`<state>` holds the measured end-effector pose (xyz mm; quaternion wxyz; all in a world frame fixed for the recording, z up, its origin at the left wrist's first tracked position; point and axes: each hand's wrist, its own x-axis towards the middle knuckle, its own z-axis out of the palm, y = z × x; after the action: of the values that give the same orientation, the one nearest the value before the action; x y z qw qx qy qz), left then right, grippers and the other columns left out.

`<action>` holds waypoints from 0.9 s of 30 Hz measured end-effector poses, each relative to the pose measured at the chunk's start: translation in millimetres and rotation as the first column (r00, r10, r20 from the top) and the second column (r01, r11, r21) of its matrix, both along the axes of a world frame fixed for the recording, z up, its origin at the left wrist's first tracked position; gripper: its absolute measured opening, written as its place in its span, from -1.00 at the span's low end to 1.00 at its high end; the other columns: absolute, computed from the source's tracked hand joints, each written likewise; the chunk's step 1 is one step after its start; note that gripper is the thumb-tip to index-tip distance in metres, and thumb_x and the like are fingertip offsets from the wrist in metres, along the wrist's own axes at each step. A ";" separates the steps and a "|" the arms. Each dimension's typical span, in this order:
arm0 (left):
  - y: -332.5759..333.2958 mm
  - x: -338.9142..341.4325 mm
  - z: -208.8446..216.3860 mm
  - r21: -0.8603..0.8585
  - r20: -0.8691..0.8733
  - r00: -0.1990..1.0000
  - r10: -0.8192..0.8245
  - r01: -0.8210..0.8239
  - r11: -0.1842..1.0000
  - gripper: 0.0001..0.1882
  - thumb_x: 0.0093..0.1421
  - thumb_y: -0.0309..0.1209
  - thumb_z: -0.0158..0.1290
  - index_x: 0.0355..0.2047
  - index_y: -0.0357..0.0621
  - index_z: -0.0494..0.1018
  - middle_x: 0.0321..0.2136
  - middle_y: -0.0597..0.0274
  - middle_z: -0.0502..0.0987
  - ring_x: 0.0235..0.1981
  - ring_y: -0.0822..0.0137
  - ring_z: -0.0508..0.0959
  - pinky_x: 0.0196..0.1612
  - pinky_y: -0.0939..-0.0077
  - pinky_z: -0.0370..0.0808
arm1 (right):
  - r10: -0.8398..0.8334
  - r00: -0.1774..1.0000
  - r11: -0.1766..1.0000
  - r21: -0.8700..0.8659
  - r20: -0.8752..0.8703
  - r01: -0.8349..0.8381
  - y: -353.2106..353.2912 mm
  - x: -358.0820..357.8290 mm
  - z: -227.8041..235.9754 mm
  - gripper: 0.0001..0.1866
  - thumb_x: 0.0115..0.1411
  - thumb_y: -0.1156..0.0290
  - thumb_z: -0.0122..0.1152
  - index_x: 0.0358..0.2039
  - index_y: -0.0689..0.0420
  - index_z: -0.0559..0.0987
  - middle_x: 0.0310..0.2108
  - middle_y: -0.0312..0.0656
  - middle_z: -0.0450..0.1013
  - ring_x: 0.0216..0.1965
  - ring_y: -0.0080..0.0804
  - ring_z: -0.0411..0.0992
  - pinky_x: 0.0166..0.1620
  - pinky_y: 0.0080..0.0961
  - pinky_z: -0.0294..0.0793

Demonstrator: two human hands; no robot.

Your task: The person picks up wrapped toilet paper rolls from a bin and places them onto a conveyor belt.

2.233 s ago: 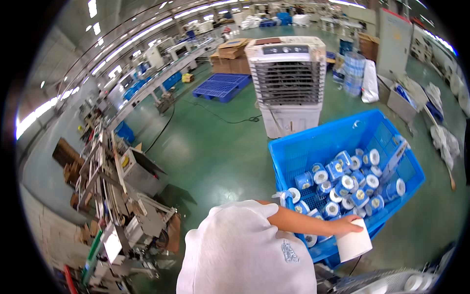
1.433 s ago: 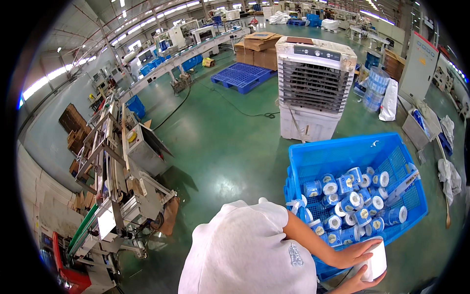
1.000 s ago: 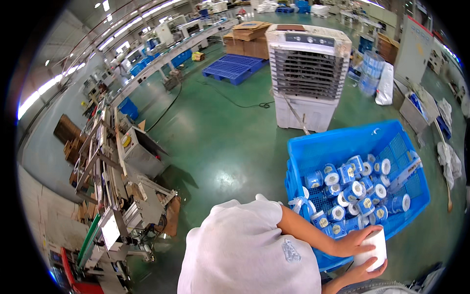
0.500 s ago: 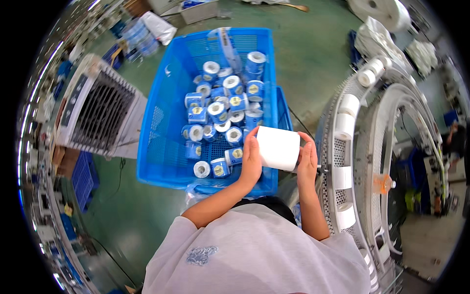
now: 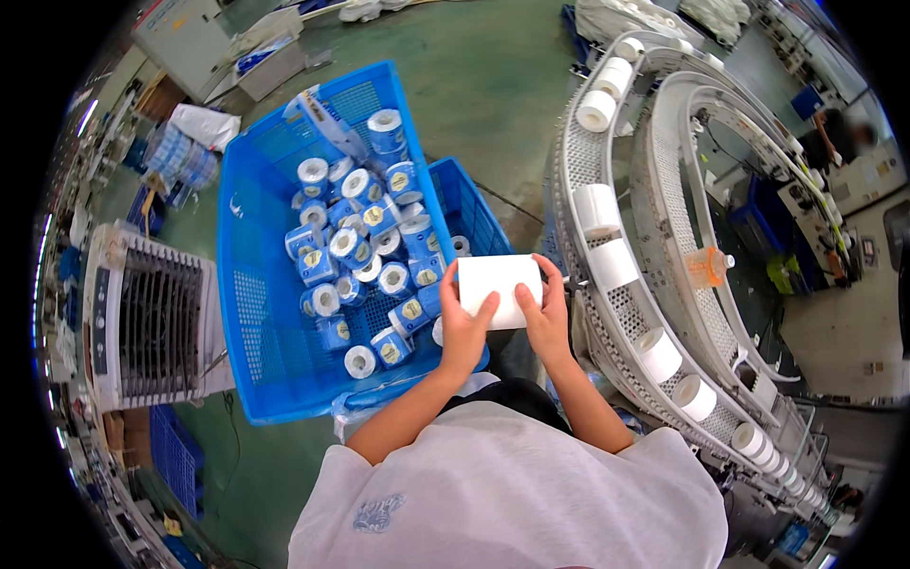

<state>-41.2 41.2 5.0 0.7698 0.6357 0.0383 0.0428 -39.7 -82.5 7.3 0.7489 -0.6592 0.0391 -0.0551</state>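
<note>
Between my two hands is a white toilet paper roll (image 5: 495,284), unwrapped and lying on its side. My left hand (image 5: 463,321) grips its left end, and my right hand (image 5: 548,313) grips the right end, with both thumbs on the near face. Just left of it stands a large blue plastic crate (image 5: 248,313) holding many rolls in blue-and-white wrapping (image 5: 391,347). On the right, a curved conveyor (image 5: 580,171) carries bare white rolls (image 5: 656,354) spaced along its perforated belt.
A smaller blue crate (image 5: 474,204) sits behind the large crate's right side. At the left is an air cooler (image 5: 152,318), with a blue pallet (image 5: 175,460) beside it. An orange bottle (image 5: 708,266) rests by the inner conveyor track. Another person (image 5: 834,137) is at the far right.
My view has swung to the right, so the crate appears farther left and more of the conveyor shows. Both thumbs now lie across the roll's near face.
</note>
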 end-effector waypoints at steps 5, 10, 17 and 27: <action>3.3 4.6 -5.1 -0.112 -0.143 0.987 -0.078 0.062 0.992 -0.45 0.24 -0.23 -0.16 0.16 -0.20 0.01 0.05 0.09 0.20 0.05 0.28 0.25 0.09 0.48 0.18 | 0.071 0.997 0.990 0.124 -0.044 -0.065 -19.9 0.4 -11.6 -0.59 0.27 0.30 -0.10 0.09 0.14 0.20 -0.30 -0.19 0.44 -0.30 -0.59 0.38 -0.25 -0.67 0.33; 10.2 10.8 -14.3 -0.030 -0.142 0.954 -0.263 0.262 0.965 -0.41 0.29 -0.07 -0.30 0.19 -0.19 -0.01 0.04 0.12 0.25 0.08 0.26 0.24 0.17 0.40 0.07 | -0.047 0.980 0.974 0.210 -0.191 0.087 -51.0 12.4 -38.0 -0.62 0.26 0.31 -0.09 0.06 0.17 0.28 -0.12 -0.17 0.38 -0.13 -0.52 0.34 -0.07 -0.60 0.31; 86.9 20.1 -18.0 0.093 -0.079 0.994 -0.082 0.089 0.992 -0.49 0.29 -0.08 -0.28 0.11 -0.15 0.15 -0.06 0.17 0.36 -0.02 0.36 0.36 0.02 0.47 0.21 | -0.579 0.812 0.738 0.376 -0.076 0.561 -189.7 74.4 -126.4 -0.61 0.26 0.26 -0.17 0.05 0.15 0.23 -0.04 -0.10 0.31 -0.03 -0.26 0.32 0.04 -0.27 0.30; 302.8 59.1 -71.0 0.442 -0.383 0.923 0.035 0.150 0.884 -0.69 0.19 -0.26 -0.10 -0.15 -0.17 0.40 -0.31 0.27 0.49 -0.29 0.46 0.46 -0.22 0.58 0.35 | -0.350 0.740 0.485 0.564 -0.575 0.668 -300.7 87.6 -295.3 -0.63 0.17 0.19 -0.11 -0.09 0.14 0.35 -0.13 -0.10 0.31 -0.12 -0.20 0.34 -0.08 -0.25 0.37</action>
<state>17.9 344.0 -66.0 0.5745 0.7977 0.1560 -0.0965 47.9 -383.2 -288.0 0.8724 -0.2473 0.4016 -0.1287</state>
